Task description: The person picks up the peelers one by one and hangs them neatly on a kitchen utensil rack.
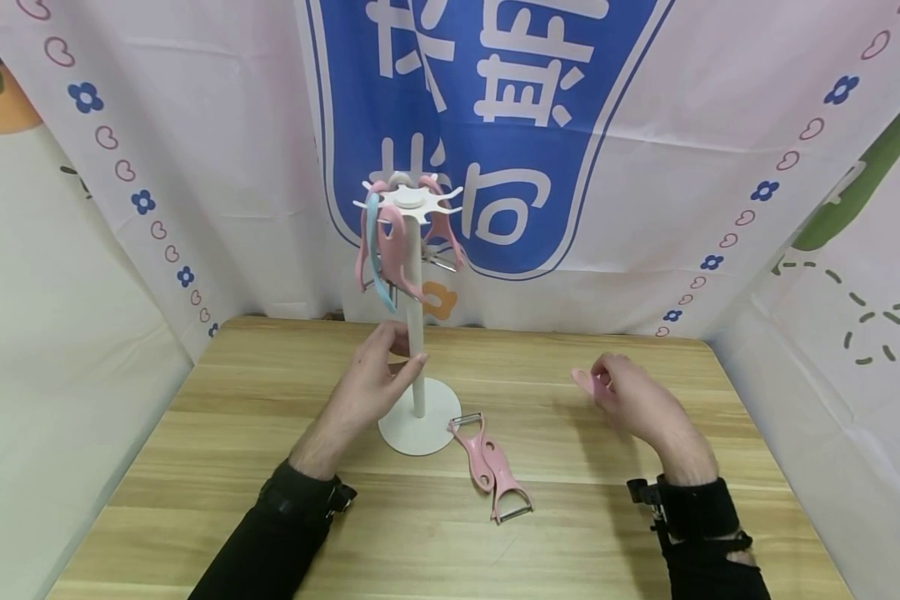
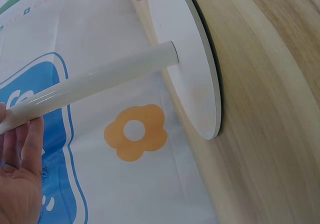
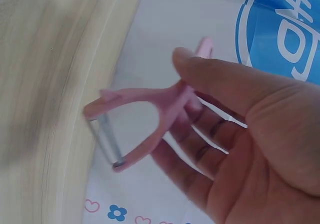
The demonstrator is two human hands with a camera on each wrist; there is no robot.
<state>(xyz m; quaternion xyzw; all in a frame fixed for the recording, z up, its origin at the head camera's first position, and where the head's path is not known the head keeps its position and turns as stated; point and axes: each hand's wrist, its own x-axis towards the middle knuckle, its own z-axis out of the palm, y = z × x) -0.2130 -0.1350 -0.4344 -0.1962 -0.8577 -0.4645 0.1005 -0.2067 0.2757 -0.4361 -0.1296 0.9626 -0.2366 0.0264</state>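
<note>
My left hand [image 1: 378, 371] holds the pole [image 1: 416, 333] of a white stand, thumb on one side and fingers on the other. In the left wrist view the fingers [image 2: 32, 144] lie against that pole, above the round base [image 2: 192, 68]. Several pink peelers [image 1: 393, 246] and a light blue one [image 1: 375, 250] hang from the hooked top [image 1: 408, 198]. Over the table's right side, my right hand [image 1: 641, 400] pinches a pink peeler [image 3: 167, 101] by its handle, blade end pointing away from the palm. Two more pink peelers [image 1: 471, 454] lie beside the base.
The wooden table [image 1: 270, 533] carries the stand near its middle. Behind it hangs a white cloth [image 1: 255, 167] with a blue printed panel [image 1: 450, 108]. Patterned cloth walls [image 1: 855, 400] close off the left and right sides.
</note>
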